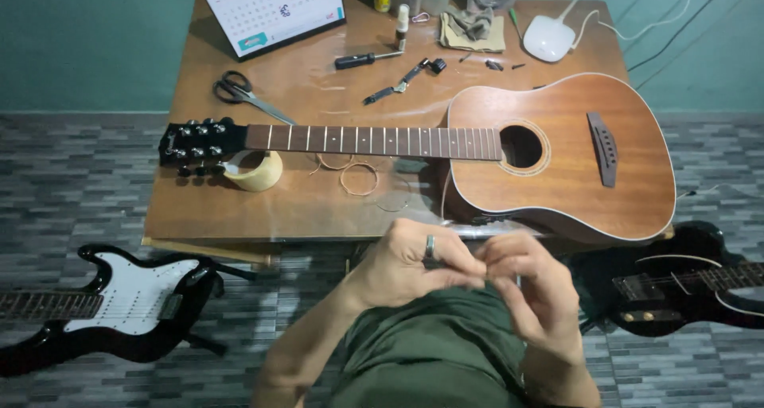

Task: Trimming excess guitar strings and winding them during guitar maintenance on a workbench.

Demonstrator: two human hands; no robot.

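Both hands meet low in the middle of the frame, just below the table's near edge and above the person's green shirt. The left hand (414, 265) comes in from the lower left, forearm angled upward, fingers curled, with a ring on one finger. The right hand (529, 285) rises from the lower right, wrist bent, its fingertips pressed against those of the left. They pinch something very small and thin between them; what it is cannot be made out, though a fine wire (442, 197) seems to run up from the hands toward the guitar.

The acoustic guitar (557, 157) lies flat across the table (310, 209), body at centre right, neck reaching left, headstock propped on a tape roll (259, 172). Its lower bout overhangs the table's near edge just above the hands. Loose coiled strings (358, 177) lie under the neck.

Farther back, toward the top of the frame, lie scissors (243, 92), a screwdriver (366, 58) and a calendar (270, 10). On the floor, one electric guitar (119, 301) sits lower left and another black guitar (684, 285) lower right, well apart from the hands, leaving open floor on both sides of the arms.
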